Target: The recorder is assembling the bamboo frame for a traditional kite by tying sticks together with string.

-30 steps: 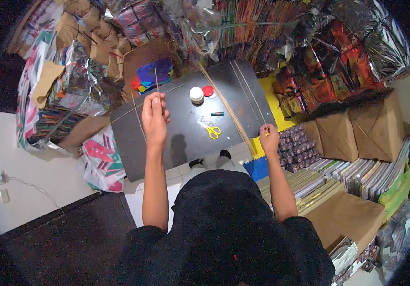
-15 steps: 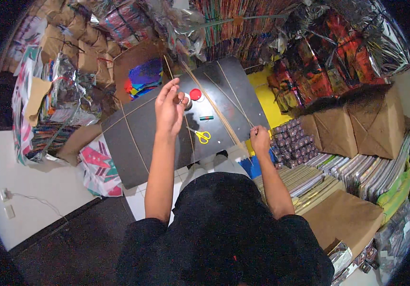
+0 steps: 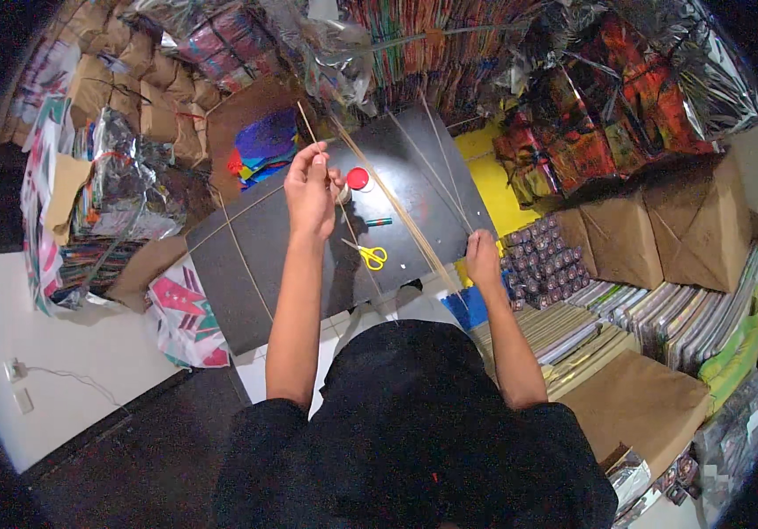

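Observation:
My left hand (image 3: 310,201) is raised over the dark tabletop (image 3: 304,278), its fingers closed around a thin bamboo stick (image 3: 306,121) that slants down toward me. My right hand (image 3: 485,257) is closed at the right edge of the table on the near ends of two thin sticks (image 3: 436,172), which fan apart toward the far side. Between the hands lie yellow scissors (image 3: 373,257), a small green tube-like piece (image 3: 380,222) and a round red lid (image 3: 358,179). A loose bundle of bamboo sticks (image 3: 403,216) crosses the table beside them.
Another stick (image 3: 246,251) lies on the table's left part. Colourful folded sheets (image 3: 266,145) sit in a cardboard box at the far left. Brown paper parcels (image 3: 692,216), small dark packs (image 3: 545,260) and stacked sheets (image 3: 537,339) crowd the right. Wrapped stacks (image 3: 432,53) line the back.
My left hand has turned and its fingers have closed around the stick, which now slants differently. At my right hand, one stick's far end has swung up.

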The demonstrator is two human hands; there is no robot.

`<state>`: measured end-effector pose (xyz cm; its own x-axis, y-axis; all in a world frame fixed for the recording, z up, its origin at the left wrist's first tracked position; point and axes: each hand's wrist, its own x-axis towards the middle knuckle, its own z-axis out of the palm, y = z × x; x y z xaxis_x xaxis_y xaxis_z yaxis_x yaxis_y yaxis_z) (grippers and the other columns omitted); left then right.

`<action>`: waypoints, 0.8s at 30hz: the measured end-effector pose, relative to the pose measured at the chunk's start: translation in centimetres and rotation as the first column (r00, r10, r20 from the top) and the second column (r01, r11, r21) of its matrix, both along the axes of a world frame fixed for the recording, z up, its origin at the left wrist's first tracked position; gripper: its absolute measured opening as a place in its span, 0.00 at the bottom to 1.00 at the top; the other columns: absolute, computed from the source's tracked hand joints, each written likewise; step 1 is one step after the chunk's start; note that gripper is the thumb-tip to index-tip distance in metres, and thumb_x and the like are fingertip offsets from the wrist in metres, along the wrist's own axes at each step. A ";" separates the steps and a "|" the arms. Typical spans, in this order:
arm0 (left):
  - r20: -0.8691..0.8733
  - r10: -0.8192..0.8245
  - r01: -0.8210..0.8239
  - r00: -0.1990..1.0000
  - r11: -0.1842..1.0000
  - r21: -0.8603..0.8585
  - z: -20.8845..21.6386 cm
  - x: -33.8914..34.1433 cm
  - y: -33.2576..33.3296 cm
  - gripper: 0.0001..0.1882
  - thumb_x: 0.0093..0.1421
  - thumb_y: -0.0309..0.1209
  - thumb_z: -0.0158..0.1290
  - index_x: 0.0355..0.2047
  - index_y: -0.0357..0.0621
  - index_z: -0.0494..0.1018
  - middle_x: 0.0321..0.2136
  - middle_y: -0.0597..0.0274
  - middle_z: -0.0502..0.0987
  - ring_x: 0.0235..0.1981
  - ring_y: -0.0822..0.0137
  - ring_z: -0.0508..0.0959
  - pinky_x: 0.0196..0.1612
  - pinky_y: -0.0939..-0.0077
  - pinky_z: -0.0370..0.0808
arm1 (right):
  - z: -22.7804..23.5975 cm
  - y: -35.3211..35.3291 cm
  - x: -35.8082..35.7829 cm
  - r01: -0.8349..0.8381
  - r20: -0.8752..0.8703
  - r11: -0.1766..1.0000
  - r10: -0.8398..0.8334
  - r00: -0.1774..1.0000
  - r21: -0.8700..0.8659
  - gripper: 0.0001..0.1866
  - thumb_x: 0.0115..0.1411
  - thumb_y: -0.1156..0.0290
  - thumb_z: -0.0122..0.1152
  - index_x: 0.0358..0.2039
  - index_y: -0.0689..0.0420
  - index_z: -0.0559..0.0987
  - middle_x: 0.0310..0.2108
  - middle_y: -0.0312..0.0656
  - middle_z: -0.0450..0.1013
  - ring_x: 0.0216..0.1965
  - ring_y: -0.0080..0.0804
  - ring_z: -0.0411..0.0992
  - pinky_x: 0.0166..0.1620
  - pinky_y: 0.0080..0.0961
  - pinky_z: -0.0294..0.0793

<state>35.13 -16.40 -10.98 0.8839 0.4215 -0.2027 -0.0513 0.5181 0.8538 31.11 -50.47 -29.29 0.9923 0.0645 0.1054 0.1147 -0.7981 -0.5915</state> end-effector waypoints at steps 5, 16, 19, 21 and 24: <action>-0.095 0.113 -0.118 0.989 0.991 -0.055 -1.8 1.4 -1.0 0.12 0.71 0.24 0.45 0.52 0.36 0.68 0.38 0.61 0.70 0.32 0.69 0.77 0.36 0.70 0.83 | 5.0 0.6 -1.0 0.131 -0.207 0.821 -0.015 0.978 0.556 0.12 0.68 0.70 0.52 0.47 0.62 0.75 0.31 0.36 0.68 0.33 0.24 0.67 0.38 0.23 0.68; -0.349 -0.007 0.017 0.937 1.000 0.025 -10.5 7.0 -2.5 0.11 0.67 0.23 0.47 0.49 0.37 0.69 0.37 0.55 0.73 0.33 0.65 0.78 0.36 0.67 0.85 | 8.1 -0.9 -3.6 0.293 -0.434 0.636 0.073 0.898 0.714 0.12 0.64 0.73 0.58 0.48 0.58 0.79 0.29 0.25 0.65 0.30 0.12 0.61 0.34 0.12 0.60; -0.391 0.010 0.002 0.920 1.000 0.031 -11.9 8.0 -2.7 0.10 0.65 0.21 0.46 0.46 0.37 0.70 0.37 0.55 0.74 0.32 0.64 0.79 0.35 0.67 0.84 | 8.8 -0.7 -4.1 0.322 -0.464 0.626 0.073 0.883 0.711 0.12 0.64 0.72 0.59 0.48 0.57 0.79 0.27 0.23 0.63 0.29 0.12 0.59 0.33 0.12 0.58; -0.410 -0.011 0.020 0.912 1.000 0.016 -12.8 8.7 -2.3 0.14 0.63 0.20 0.48 0.49 0.36 0.68 0.36 0.57 0.73 0.34 0.63 0.78 0.38 0.63 0.83 | 9.4 -0.9 -4.3 0.300 -0.455 0.631 0.095 0.885 0.716 0.12 0.64 0.71 0.60 0.48 0.57 0.79 0.27 0.23 0.63 0.29 0.12 0.59 0.33 0.12 0.58; -0.394 0.055 0.011 0.917 0.987 0.162 -14.5 9.6 -1.7 0.12 0.63 0.21 0.47 0.46 0.35 0.73 0.38 0.53 0.77 0.32 0.64 0.80 0.33 0.71 0.81 | 9.8 -0.8 -4.6 0.277 -0.451 0.645 0.118 0.884 0.712 0.13 0.64 0.70 0.60 0.49 0.57 0.80 0.26 0.22 0.61 0.28 0.11 0.58 0.31 0.12 0.56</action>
<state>44.77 -18.15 -25.51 0.7349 0.4953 -0.4633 0.2980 0.3778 0.8766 26.56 -51.29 -19.53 0.9351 0.0795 -0.3452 -0.3417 -0.0551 -0.9382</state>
